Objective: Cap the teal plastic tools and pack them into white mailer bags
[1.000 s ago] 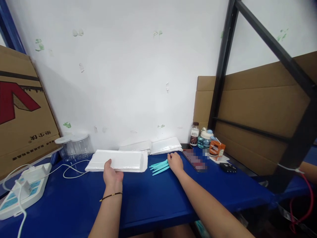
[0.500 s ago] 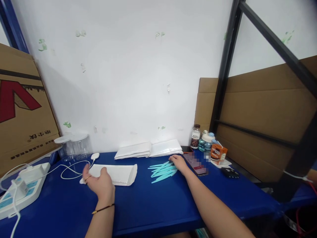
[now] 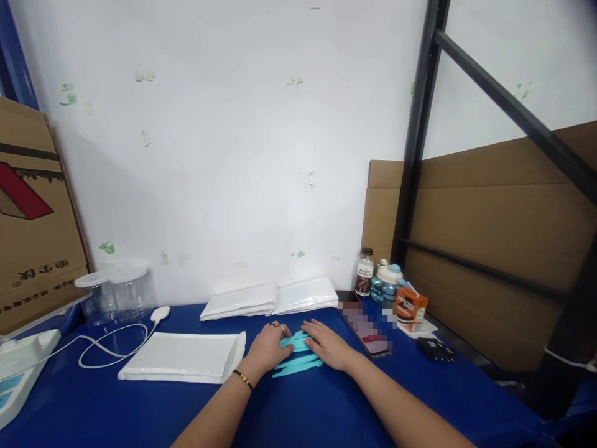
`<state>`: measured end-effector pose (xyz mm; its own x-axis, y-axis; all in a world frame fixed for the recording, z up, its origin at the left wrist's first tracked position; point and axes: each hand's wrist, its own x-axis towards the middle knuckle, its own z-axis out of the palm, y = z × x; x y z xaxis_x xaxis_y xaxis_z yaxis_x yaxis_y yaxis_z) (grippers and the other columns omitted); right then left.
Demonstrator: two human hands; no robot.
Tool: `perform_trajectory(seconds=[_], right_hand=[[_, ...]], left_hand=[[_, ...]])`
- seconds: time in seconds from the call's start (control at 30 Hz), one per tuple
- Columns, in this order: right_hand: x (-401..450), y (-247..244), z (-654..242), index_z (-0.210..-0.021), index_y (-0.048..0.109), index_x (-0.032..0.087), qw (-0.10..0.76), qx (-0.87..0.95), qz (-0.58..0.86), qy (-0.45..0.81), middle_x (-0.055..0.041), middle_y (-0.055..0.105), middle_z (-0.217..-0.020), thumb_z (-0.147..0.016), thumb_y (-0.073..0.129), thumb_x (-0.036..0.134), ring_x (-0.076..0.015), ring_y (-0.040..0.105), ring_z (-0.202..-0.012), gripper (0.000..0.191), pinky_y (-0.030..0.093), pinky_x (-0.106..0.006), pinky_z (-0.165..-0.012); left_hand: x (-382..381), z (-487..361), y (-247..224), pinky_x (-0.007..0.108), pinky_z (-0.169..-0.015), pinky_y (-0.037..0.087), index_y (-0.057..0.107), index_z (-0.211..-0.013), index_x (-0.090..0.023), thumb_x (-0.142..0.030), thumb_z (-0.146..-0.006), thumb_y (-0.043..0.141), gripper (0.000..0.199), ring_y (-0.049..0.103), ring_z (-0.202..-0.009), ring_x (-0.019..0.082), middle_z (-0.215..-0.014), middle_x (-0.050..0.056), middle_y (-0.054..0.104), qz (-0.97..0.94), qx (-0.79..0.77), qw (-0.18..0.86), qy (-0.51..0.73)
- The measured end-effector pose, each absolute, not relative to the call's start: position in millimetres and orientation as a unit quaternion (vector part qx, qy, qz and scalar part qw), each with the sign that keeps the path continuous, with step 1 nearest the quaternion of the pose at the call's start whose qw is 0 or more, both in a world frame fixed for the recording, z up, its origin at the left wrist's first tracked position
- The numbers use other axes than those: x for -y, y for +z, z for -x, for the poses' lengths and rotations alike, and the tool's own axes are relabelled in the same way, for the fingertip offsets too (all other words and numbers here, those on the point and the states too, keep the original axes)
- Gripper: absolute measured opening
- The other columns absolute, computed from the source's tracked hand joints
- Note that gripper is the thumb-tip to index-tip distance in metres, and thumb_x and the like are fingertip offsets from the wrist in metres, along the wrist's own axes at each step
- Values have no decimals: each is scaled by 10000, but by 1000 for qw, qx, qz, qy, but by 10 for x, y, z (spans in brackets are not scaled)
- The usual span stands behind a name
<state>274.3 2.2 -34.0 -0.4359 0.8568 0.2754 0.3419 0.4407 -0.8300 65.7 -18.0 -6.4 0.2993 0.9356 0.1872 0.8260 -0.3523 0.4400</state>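
A loose bundle of thin teal strips [image 3: 298, 362] with pointed ends lies on the blue tabletop, between my two hands. My left hand [image 3: 269, 348] is curled around the left ends, thumb and fingers on either side of some strips. From the other side, my right hand [image 3: 330, 346] rests over the right ends, its fingers stretched out and fairly flat. Both hands hide the tips of the bundle. Just left of my left wrist lies a flat white packet [image 3: 180, 356]. Two stacks of similar white packets, one left [image 3: 240, 302] and one right [image 3: 306, 295], lie against the wall.
To the right are a phone [image 3: 368, 333], a brown-capped bottle [image 3: 364, 272], a blue-lidded cup [image 3: 386, 283], an orange carton [image 3: 410, 308] and a small black object [image 3: 435, 349]. At left stand clear jars [image 3: 133, 298], a white cable [image 3: 116, 358] and a power strip [image 3: 30, 373].
My left hand has moved right from the white packet to the teal strips. My right hand now lies flatter over their right ends, and the strips are bunched closer. The view has shifted slightly.
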Motion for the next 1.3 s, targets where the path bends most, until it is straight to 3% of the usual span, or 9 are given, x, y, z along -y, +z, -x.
perform_trajectory(seconds=[0.1,0.3,0.57,0.73,0.9,1.07,1.3], right_hand=[[31,-308,-2767,-1029,666,237,347,786,390,332,-67,575,-1223,-772,568,297,-268,398,-1231,282,220,-415,-1054],[-74,-265,-2814,-896,711,246,342,794,386,320,-85,625,-1111,-702,632,279,-275,504,-1095,212,342,-402,-957],[-206,-263,-2777,-882,720,247,377,774,384,334,-78,667,-939,-830,499,323,-249,545,-955,239,383,-378,-886],[-218,-263,-2810,-911,695,233,382,750,410,351,-67,647,-929,-825,509,310,-230,552,-913,219,394,-340,-852],[-310,-268,-2734,-736,670,189,407,708,447,365,-44,629,-828,-776,573,326,-197,562,-796,173,411,-283,-749],[-514,-307,-2595,-701,651,168,430,651,492,385,-7,607,-670,-739,603,335,-153,527,-646,178,394,-244,-629],[-583,-341,-2577,-668,637,161,431,725,433,317,-30,607,-759,-733,625,295,-161,552,-729,149,416,-261,-696]], left_hand=[[95,-564,-82,240,-696,398,642,-875,-206,-286,-687,531,233,543,-780,163,-820,16,589,-817,-513,180,195],[-80,-422,-156,205,-572,377,666,-859,-180,-371,-706,541,275,523,-636,129,-689,-6,594,-792,-477,323,202],[-124,-399,-212,224,-636,360,658,-809,-219,-335,-764,474,223,547,-722,147,-778,-4,637,-788,-509,262,227],[-184,-429,-195,234,-644,363,635,-805,-207,-349,-782,451,234,551,-728,157,-782,4,633,-767,-536,274,221],[-331,-445,-146,243,-676,371,626,-779,-203,-328,-788,443,222,552,-756,162,-790,11,628,-788,-497,266,248],[-447,-394,-171,253,-676,374,625,-790,-198,-321,-784,438,224,547,-758,169,-793,19,628,-789,-505,245,251],[-481,-381,-236,245,-701,378,618,-804,-192,-323,-823,404,251,551,-793,159,-826,15,636,-791,-514,232,237]])
